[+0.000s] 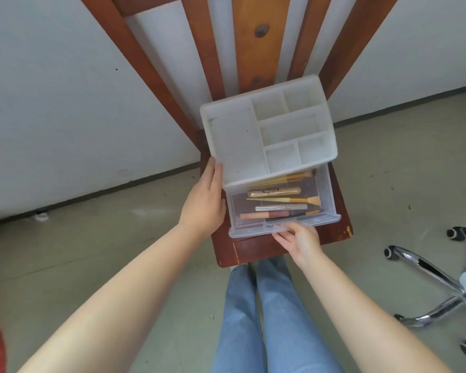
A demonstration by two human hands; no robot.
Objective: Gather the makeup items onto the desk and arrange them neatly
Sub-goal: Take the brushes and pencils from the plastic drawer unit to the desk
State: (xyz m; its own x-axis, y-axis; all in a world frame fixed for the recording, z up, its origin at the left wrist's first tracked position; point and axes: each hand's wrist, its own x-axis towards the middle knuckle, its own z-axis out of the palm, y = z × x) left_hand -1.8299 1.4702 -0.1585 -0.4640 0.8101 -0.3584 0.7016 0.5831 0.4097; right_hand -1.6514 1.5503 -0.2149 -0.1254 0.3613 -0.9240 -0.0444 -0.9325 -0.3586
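A white plastic organizer (234, 141) with several bare top compartments stands on a dark red wooden chair seat (336, 227). Its clear drawer (326, 195) is pulled out toward me. Inside lie a gold tube (273, 191), gold-handled brushes (283, 200), a silver tube (280, 207) and a pinkish lip gloss (264, 215). My left hand (203, 203) rests flat against the organizer's left side. My right hand (297, 239) grips the drawer's front lip.
The chair's back slats (256, 44) rise against a white wall. A chrome swivel-chair base (436, 273) with casters stands on the floor at the right. My legs in blue jeans (261, 319) are below the seat.
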